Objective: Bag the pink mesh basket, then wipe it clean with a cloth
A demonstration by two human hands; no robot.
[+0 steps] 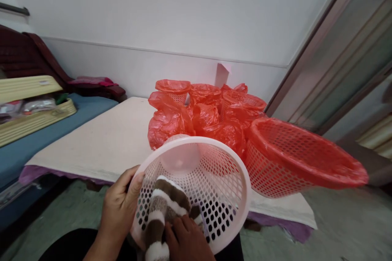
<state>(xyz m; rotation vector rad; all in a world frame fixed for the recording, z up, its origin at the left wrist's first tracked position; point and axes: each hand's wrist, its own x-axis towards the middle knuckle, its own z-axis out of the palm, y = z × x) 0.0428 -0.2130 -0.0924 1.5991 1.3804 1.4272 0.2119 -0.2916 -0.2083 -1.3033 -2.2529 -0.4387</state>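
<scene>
A pale pink plastic basket [225, 147] with perforated walls is tilted so its mouth faces me. My left hand [121, 204] grips its rim on the left side, thumb over the edge. Inside the basket, my right hand [186, 236] presses a brown, grey and white striped cloth [168, 200] against the lower wall. Its fingers are bent over the fabric, and part of the cloth hangs out over the near rim.
Behind the basket, a white-covered table [107, 130] bears several baskets and red plastic bags [171, 122]. A red-lined basket [281, 167] stands at the right. At the left are a cream open box [30, 89] on a blue surface [88, 108] and a dark red chair [45, 57].
</scene>
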